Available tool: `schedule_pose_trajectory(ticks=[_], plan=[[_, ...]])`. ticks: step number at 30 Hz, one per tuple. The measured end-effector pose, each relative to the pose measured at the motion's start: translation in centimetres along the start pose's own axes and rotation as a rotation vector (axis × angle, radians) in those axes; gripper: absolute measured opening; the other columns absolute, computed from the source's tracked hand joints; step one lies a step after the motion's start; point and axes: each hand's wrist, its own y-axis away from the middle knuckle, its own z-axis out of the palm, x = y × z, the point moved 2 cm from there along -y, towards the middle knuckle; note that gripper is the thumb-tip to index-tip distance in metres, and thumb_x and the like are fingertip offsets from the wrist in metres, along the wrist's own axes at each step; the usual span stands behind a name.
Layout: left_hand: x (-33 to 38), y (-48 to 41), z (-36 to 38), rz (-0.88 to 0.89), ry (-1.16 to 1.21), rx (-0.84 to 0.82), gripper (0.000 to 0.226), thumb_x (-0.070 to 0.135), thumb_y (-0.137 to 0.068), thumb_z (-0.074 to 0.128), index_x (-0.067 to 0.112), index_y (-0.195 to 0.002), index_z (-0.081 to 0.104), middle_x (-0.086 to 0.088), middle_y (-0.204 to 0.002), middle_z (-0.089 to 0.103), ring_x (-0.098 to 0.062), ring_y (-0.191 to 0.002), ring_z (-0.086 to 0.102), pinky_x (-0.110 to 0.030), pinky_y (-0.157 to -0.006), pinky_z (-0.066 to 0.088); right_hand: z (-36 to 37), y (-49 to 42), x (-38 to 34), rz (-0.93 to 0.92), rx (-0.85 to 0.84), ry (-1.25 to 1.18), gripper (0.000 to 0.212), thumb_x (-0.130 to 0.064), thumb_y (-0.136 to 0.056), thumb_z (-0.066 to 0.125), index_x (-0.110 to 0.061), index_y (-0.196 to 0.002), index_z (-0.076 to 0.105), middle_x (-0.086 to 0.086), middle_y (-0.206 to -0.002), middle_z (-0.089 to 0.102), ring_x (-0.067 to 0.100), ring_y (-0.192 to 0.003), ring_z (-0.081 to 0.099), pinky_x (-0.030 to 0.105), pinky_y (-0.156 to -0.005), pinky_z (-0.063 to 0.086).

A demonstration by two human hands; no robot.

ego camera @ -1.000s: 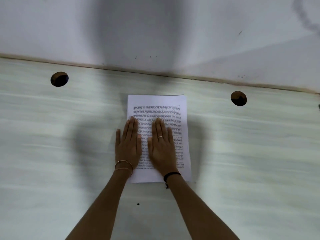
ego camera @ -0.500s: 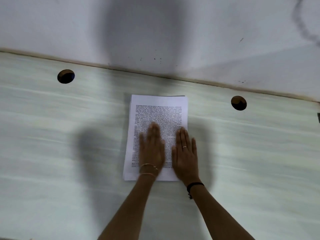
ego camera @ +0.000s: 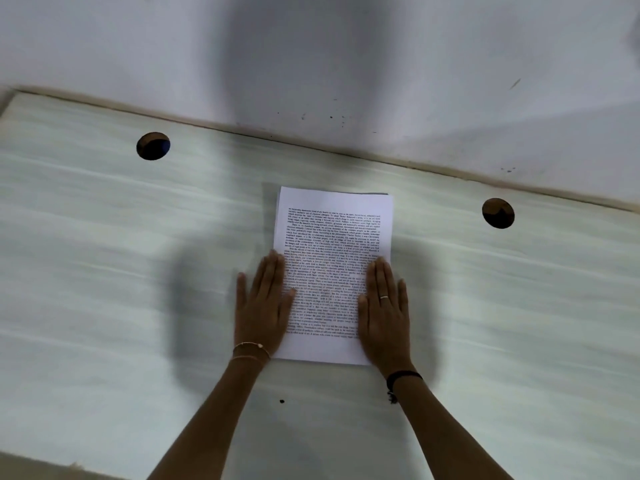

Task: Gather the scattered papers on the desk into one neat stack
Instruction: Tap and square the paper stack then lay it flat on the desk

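White printed sheets lie as one rectangular paper stack [ego camera: 334, 258] in the middle of the pale, streaky-grained wooden desk [ego camera: 104, 289], its far edge toward the wall. No loose sheet shows elsewhere, so the gathering looks all but done; a thin grey sliver at the far right corner suggests one lower sheet sits slightly off.

The left hand [ego camera: 265, 306] lies flat and spread, palm down, over the stack's left edge, partly on the desk. The right hand [ego camera: 382, 311] lies flat too, fingers together, across the right edge. Neither pinches anything.

Paper like this is probably light, limp and slick sheet on sheet, so the top page may skate under a sideways push. A safe hold would be at both long edges, squeezing inward, then tapping a short edge on the desk to square it.
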Motion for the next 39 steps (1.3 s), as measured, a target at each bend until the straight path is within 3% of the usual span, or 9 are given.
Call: schedule_pose_trajectory(ticks=[8, 10, 12, 14, 26, 30, 34, 39], plan=[[0.0, 0.5, -0.4, -0.09, 0.008, 0.031, 0.054, 0.036, -0.099, 0.013, 0.021, -0.151, 0.007, 0.005, -0.159, 0.011, -0.01, -0.146, 0.009, -0.049, -0.118, -0.002, -0.2, -0.2, -0.5, -0.02, -0.005, 0.099, 0.062, -0.019, -0.094, 0.039, -0.002, -0.151, 0.018, 0.012, -0.161, 0.013, 0.023, -0.149, 0.01, 0.052, -0.12, 0.011], [-0.1, 0.3, -0.3, -0.109, 0.02, 0.045, 0.055, 0.036, -0.099, 0.01, 0.018, -0.151, 0.01, 0.003, -0.158, 0.013, -0.009, -0.146, 0.012, -0.05, -0.118, 0.0, 0.1, -1.0, -2.2, -0.223, -0.081, 0.048, 0.068, -0.014, -0.089, 0.046, -0.005, -0.151, 0.02, 0.012, -0.16, 0.013, 0.025, -0.149, 0.01, 0.047, -0.121, 0.011], [-0.1, 0.2, -0.1, -0.094, -0.016, 0.04, 0.057, 0.036, -0.098, 0.007, 0.013, -0.15, 0.015, -0.002, -0.157, 0.017, -0.011, -0.145, 0.016, -0.052, -0.117, 0.004, 1.0, -1.4, -4.6, -0.527, -0.235, 0.018, 0.066, -0.016, -0.092, 0.042, -0.014, -0.153, 0.016, 0.005, -0.162, 0.009, 0.019, -0.15, 0.004, 0.043, -0.122, 0.008], [-0.4, 0.2, 0.2, -0.065, -0.045, 0.033, 0.058, 0.035, -0.098, 0.009, 0.008, -0.148, 0.019, -0.006, -0.156, 0.02, -0.013, -0.144, 0.016, -0.054, -0.116, 0.007, 1.9, -2.9, -6.1, -0.623, -0.281, 0.04, 0.059, -0.023, -0.097, 0.034, -0.021, -0.153, 0.015, -0.001, -0.162, 0.009, 0.013, -0.15, 0.002, 0.043, -0.122, 0.007], [-0.6, -0.1, 0.2, -0.068, -0.043, 0.036, 0.057, 0.036, -0.097, 0.02, 0.011, -0.148, 0.019, -0.004, -0.155, 0.024, -0.012, -0.144, 0.015, -0.053, -0.116, 0.006, 3.1, -17.5, -8.0, -0.442, -0.232, 0.122, 0.052, -0.033, -0.101, 0.023, -0.021, -0.152, 0.023, -0.003, -0.159, 0.021, 0.013, -0.148, 0.018, 0.043, -0.12, 0.016], [-0.4, -0.2, 0.0, -0.074, -0.047, 0.034, 0.057, 0.035, -0.097, 0.022, 0.011, -0.148, 0.018, -0.005, -0.155, 0.024, -0.013, -0.144, 0.018, -0.054, -0.116, 0.008, 3.0, -13.4, -8.3, -0.404, -0.166, 0.082, 0.053, -0.031, -0.103, 0.025, -0.016, -0.153, 0.016, 0.001, -0.161, 0.013, 0.014, -0.149, 0.008, 0.043, -0.122, 0.012], [-0.6, -0.2, 0.0, -0.077, -0.041, 0.026, 0.057, 0.034, -0.097, 0.022, 0.011, -0.149, 0.017, -0.004, -0.157, 0.019, -0.012, -0.145, 0.013, -0.055, -0.116, 0.007, 1.8, -6.2, -5.4, -0.5, -0.199, 0.104, 0.055, -0.03, -0.103, 0.028, -0.018, -0.154, 0.012, -0.002, -0.162, 0.007, 0.012, -0.15, 0.002, 0.041, -0.122, 0.008], [-0.3, 0.0, 0.0, -0.075, -0.018, 0.015, 0.058, 0.04, -0.098, 0.011, 0.013, -0.15, 0.014, -0.004, -0.157, 0.017, -0.016, -0.145, 0.015, -0.052, -0.116, 0.003, 0.0, -10.4, 0.1, -0.221, -0.1, 0.091, 0.053, -0.03, -0.102, 0.027, -0.017, -0.152, 0.021, -0.001, -0.16, 0.019, 0.011, -0.148, 0.014, 0.04, -0.121, 0.015]])
